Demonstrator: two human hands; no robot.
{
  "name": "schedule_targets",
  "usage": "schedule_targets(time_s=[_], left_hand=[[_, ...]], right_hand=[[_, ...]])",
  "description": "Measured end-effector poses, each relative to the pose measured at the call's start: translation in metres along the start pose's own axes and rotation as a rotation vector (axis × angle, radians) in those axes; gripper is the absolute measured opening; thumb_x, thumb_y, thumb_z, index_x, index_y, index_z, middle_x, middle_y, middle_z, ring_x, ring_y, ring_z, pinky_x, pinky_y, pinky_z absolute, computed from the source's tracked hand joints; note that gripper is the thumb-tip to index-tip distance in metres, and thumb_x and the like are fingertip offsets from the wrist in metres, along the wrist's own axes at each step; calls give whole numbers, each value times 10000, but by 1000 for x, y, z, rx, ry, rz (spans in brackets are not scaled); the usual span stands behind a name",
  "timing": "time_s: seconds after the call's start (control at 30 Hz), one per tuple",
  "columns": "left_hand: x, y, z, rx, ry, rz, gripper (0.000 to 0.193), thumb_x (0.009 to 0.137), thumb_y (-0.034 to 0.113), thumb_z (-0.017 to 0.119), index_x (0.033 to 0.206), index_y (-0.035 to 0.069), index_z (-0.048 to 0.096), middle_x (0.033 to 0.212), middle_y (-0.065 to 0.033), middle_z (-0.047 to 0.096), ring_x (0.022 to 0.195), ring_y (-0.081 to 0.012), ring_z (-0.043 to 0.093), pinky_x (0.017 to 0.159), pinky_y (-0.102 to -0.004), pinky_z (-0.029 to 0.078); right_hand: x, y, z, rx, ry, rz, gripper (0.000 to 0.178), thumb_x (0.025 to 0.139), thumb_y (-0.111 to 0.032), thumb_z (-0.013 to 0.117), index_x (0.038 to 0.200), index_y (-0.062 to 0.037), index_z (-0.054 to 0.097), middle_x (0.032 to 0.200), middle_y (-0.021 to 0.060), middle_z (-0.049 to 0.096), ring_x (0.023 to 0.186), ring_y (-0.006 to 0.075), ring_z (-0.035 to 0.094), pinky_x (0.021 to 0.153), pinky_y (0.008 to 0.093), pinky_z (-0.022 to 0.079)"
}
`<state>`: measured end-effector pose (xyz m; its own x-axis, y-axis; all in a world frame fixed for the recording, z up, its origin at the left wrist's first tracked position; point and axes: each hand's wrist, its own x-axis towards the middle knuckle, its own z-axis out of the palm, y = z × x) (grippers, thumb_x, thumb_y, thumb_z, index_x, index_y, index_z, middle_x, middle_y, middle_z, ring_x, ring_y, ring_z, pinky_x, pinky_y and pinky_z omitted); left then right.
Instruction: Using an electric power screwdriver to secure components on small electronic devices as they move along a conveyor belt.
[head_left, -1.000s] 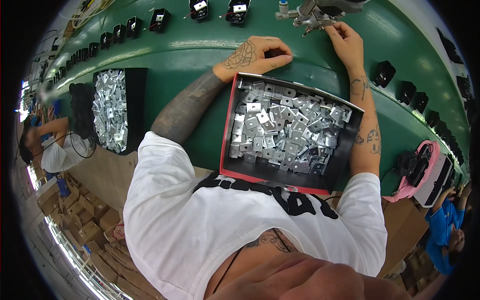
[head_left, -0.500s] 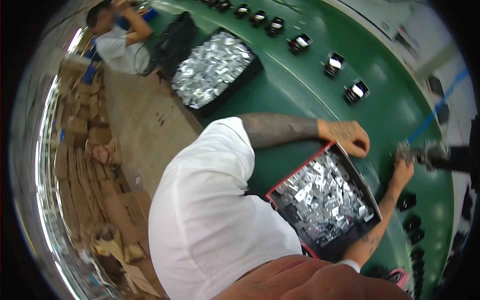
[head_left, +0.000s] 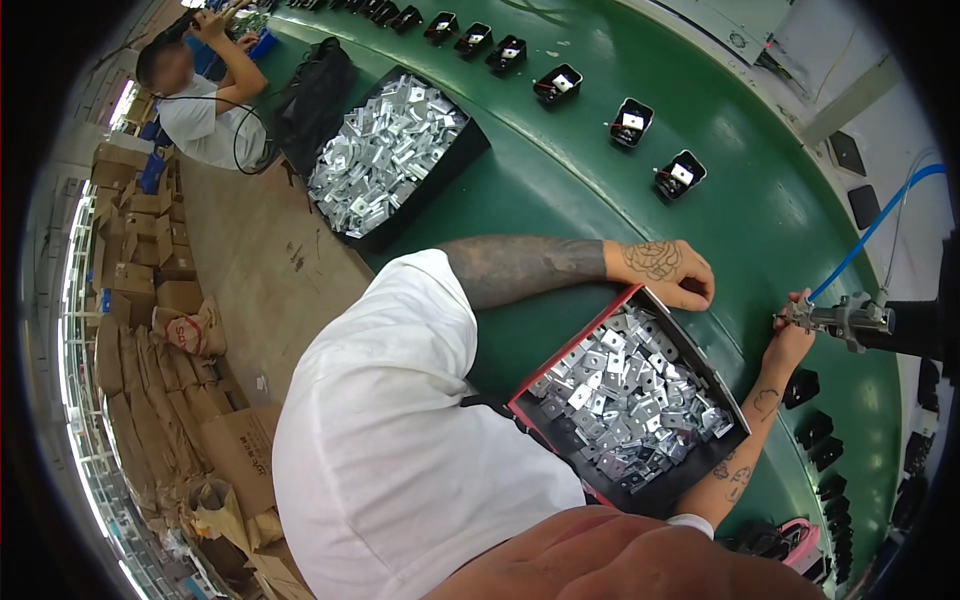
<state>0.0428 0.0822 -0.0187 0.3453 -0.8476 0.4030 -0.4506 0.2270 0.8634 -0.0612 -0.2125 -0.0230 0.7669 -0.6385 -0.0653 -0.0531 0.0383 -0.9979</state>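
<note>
Though open, box (head_left: 652,494) of brackets (head_left: 640,385)

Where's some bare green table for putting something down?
The green tabletop is bare between the left hand and the open black cases. It's crowded in the bracket-filled box and around the right hand, by the metal fitting.

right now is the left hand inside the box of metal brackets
No, the left hand is outside the box of metal brackets, just beyond its upper corner, over the green tabletop.
</note>
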Motion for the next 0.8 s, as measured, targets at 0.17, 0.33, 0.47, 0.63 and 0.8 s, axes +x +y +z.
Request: schedule_targets(time_s=[0.17,0.33,0.47,0.63,0.8], left_hand=[[0,6,1,19,6,-27,71,868,110,678,885,44,697,833,-4,686,677,-126,587,646,-251,484],[1,5,0,4,9,-32,74,858,113,679,881,46,702,816,-12,683,678,-135,594,660,-254,490],[0,4,0,15,-4,-38,59,879,94,669,898,46,697,852,0,680,677,-123,574,654,-248,475],[2,5,0,12,-12,-30,56,880,90,667,897,45,696,854,-1,676,680,-124,571,657,-247,474],[2,5,0,0,-15,-34,53,881,85,663,896,45,695,851,-1,675,682,-123,571,659,-248,474]], right_hand=[[-5,-2,4,52,-41,-32,214,1021,-245,579,1043,-48,660,822,6,614,606,55,450,538,186,360],[-11,-11,16,45,24,-44,167,1004,-191,581,965,-45,653,759,8,595,600,63,454,537,193,366],[-5,-4,6,56,1,-5,140,979,-134,577,914,-30,644,758,25,602,605,72,466,538,198,375],[-5,8,6,66,-21,-2,134,970,-118,570,918,-25,650,759,28,608,601,72,466,538,197,375],[-3,13,4,70,-32,-13,131,962,-103,562,922,-21,656,760,30,613,597,72,465,538,195,374]])
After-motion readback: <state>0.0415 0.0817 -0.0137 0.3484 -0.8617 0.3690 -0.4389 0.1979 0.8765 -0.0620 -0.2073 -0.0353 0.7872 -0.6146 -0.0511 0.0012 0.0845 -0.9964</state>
